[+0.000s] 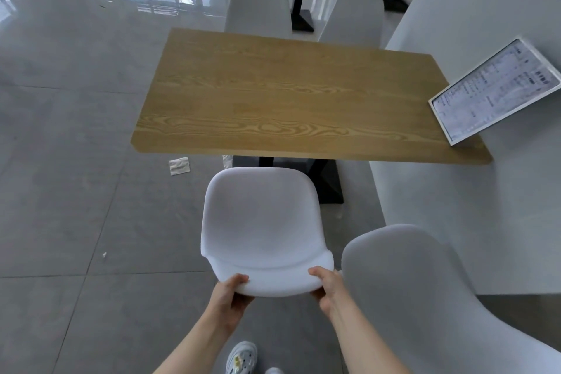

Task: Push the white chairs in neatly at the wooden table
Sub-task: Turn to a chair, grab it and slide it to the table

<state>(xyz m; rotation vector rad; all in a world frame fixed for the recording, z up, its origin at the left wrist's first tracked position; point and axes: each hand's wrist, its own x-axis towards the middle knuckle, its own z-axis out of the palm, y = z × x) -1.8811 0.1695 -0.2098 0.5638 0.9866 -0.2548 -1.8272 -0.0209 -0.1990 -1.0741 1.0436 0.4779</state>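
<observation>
A white shoe (241, 357) shows at the bottom edge. Above it, the left hand (232, 293) and right hand (329, 288) each clasp the top edge of the near chair's (261, 222) backrest. Its seat front lies just short of the wooden table's (291, 94) near edge, perhaps slightly under. A second chair (425, 297) stands just beside, right. Open floor (76, 191) lies left.

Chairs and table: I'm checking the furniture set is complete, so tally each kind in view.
White chairs: 4 (held chair, near right, far left, far right)
Wooden table: 1
Framed menu board: 1
Total: 6
</observation>
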